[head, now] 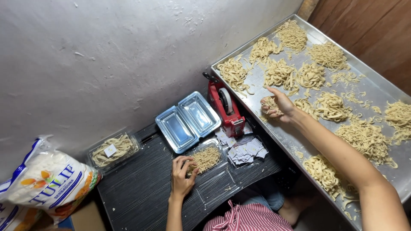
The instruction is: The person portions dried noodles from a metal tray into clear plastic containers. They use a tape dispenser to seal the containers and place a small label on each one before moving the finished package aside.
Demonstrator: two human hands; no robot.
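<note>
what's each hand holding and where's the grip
The right hand pinches a clump of noodles from above, over the metal tray. The left hand rests on the clear container, steadying its near edge.

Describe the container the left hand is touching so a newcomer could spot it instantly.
Start at the dark ribbed surface by the grey wall. Near its right end, below the red tape dispenser, sits a clear plastic container, which the left hand touches. Unlike the closed one further left, its lid lies open.
</note>
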